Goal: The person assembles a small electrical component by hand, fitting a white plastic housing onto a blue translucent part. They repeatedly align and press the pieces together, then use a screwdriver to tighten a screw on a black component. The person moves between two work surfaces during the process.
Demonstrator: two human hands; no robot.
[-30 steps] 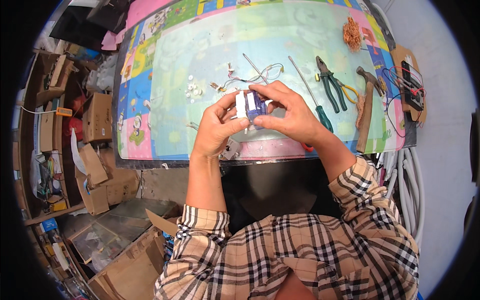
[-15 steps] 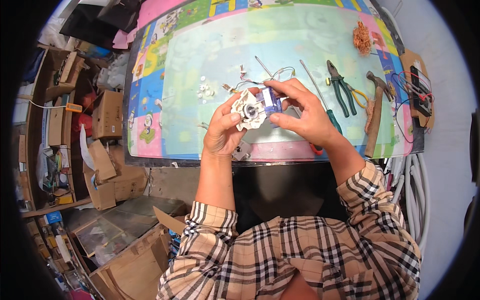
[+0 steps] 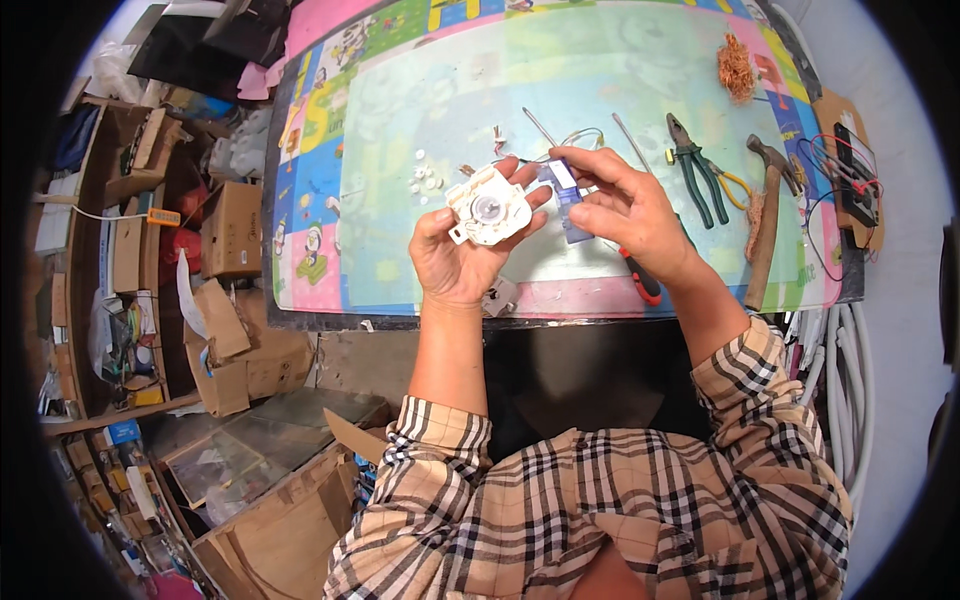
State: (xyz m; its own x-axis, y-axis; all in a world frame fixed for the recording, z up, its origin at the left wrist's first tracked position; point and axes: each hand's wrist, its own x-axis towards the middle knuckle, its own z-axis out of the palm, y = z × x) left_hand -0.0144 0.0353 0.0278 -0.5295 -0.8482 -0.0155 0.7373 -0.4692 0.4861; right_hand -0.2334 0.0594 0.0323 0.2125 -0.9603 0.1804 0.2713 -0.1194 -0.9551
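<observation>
A white plastic housing with a round, clear-looking middle rests in my left hand, its fingers curled around the edges. Just right of it, my right hand pinches a blue see-through plastic part with a white top between thumb and fingers. The two parts are close together; the left fingertips reach toward the blue one, and whether they touch it cannot be told. Thin wires lie on the table behind the hands. Several small white round pieces are left of them. Near the left wrist sits a greyish plate.
Screwdrivers lie behind and beside the right hand, one with a red-and-black handle. Further right are green-handled pliers, a yellow-handled tool, a hammer and a meter with leads. A copper wire bundle lies far right.
The white housing has come away from the blue part to the left and been turned, showing a smoother face. The right hand has shifted slightly right with the blue part. The whole view has shifted a little.
</observation>
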